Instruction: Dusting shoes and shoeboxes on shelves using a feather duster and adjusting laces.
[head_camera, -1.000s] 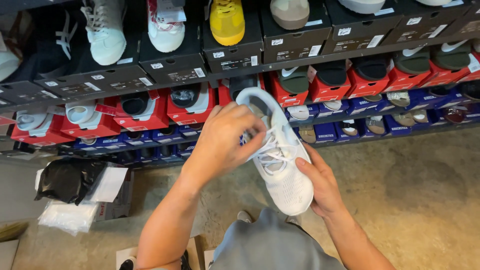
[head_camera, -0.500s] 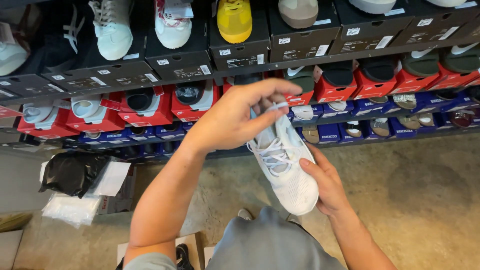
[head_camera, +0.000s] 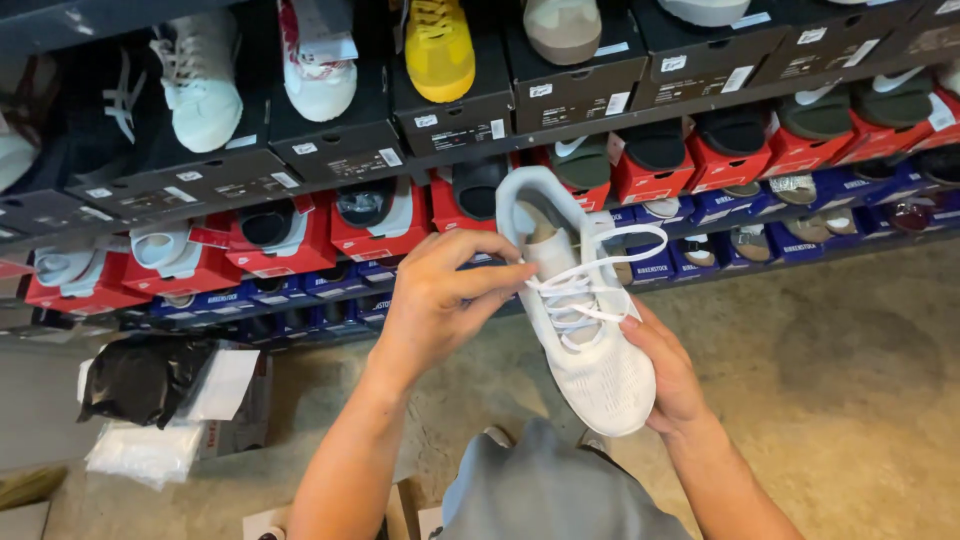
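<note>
Holding white sneaker (head_camera: 585, 320) | both hands gripping | concrete floor (head_camera: 830, 350) | shoe-box shelves (head_camera: 560, 95)

Both forearms are bare with no sleeves, watch or rings showing, above a grey garment (head_camera: 545, 490) at the knee.

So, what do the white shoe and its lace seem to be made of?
White shoe: upper looks like knitted or mesh textile, matte, with a fine woven texture at the toe. Lace: probably flat woven fabric; it loops softly where the left hand pinches it. The right hand cradles the shoe.
</note>
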